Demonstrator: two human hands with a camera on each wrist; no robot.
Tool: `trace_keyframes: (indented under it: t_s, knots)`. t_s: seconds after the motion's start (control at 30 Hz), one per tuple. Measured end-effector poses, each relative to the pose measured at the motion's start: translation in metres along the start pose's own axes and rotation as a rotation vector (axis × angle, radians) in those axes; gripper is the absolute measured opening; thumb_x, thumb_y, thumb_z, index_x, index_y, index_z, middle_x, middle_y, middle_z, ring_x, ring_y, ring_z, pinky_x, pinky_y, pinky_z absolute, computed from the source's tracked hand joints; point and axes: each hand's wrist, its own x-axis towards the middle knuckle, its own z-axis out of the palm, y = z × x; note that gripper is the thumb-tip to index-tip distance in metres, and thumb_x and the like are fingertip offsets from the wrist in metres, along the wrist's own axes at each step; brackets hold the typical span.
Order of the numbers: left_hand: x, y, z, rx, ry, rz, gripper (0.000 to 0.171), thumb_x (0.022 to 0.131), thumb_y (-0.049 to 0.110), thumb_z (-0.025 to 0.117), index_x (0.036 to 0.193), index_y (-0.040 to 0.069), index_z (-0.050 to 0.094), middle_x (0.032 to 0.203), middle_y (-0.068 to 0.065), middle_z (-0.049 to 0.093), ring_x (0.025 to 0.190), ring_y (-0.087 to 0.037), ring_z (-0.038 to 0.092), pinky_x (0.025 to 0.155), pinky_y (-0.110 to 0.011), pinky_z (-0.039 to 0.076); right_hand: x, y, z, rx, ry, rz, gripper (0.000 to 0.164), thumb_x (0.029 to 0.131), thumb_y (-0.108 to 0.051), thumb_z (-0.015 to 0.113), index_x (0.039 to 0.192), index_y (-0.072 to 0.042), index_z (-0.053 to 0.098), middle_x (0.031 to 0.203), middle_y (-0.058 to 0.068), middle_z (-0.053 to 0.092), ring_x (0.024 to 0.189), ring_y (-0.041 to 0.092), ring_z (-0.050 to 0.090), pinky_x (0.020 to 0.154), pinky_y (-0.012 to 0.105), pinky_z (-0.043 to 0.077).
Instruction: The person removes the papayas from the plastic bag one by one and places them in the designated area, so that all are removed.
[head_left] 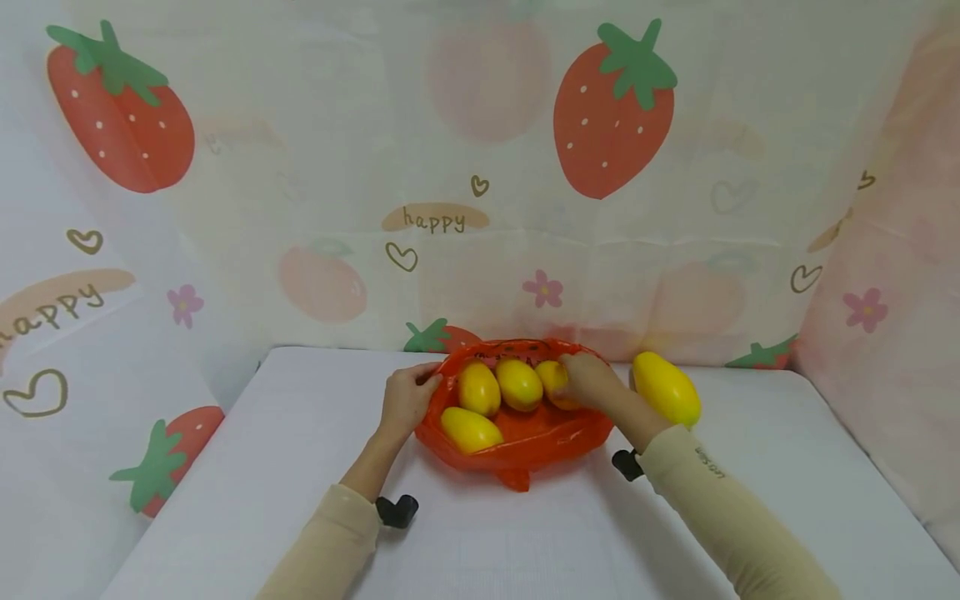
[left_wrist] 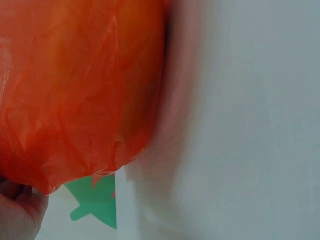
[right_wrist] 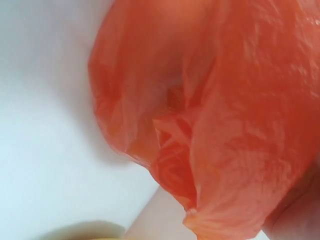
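Note:
A red plastic bag [head_left: 517,450] lies wide open on the table, with several yellow mangoes [head_left: 480,388] inside it. My left hand [head_left: 406,400] pinches the bag's left rim; in the left wrist view this hand [left_wrist: 21,215] shows at the lower left corner against the red plastic [left_wrist: 75,125]. Reaching over the right rim, my right hand [head_left: 596,385] grips the rightmost mango [head_left: 552,379] inside the bag. In the right wrist view the bag [right_wrist: 250,125] hides most of the right hand [right_wrist: 297,215]. One more mango [head_left: 666,388] lies outside, right of the bag.
The white table [head_left: 315,467] carries the bag and the loose mango. Behind it hangs a curtain [head_left: 337,167] printed with strawberries, close to the table's back edge. Black camera mounts [head_left: 397,511] stick out from both wrists.

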Motion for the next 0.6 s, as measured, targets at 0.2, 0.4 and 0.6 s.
trace_keyframes:
  t_s: [0.2,0.4,0.6]
  knots:
    - [0.002,-0.002,0.001,0.001,-0.01,-0.006,0.027,0.094,0.01,0.063,0.118,0.0,0.069,0.112,-0.017,0.072,0.101,-0.03,0.067,0.091,-0.041,0.057,0.002,-0.001,0.007,0.007,-0.01,0.038,0.053,0.084,-0.033,0.075,0.123,-0.002,0.057,0.107,0.013,0.065,0.095,0.029,0.056,0.098,0.046,0.051]
    - [0.002,-0.002,0.001,-0.004,-0.012,-0.02,0.027,0.094,0.011,0.063,0.118,0.001,0.069,0.113,-0.017,0.072,0.102,-0.03,0.067,0.091,-0.041,0.057,0.003,-0.007,0.008,-0.043,0.01,0.081,0.068,0.083,-0.039,0.075,0.133,0.001,0.05,0.119,0.019,0.064,0.101,0.033,0.059,0.101,0.049,0.05]
    - [0.002,-0.002,0.001,0.01,-0.004,-0.014,0.027,0.094,0.01,0.063,0.119,0.0,0.069,0.113,-0.017,0.071,0.103,-0.031,0.067,0.091,-0.041,0.057,0.004,-0.012,0.009,-0.001,0.01,0.118,0.069,0.084,-0.033,0.076,0.134,0.004,0.046,0.12,0.021,0.063,0.097,0.033,0.059,0.1,0.048,0.051]
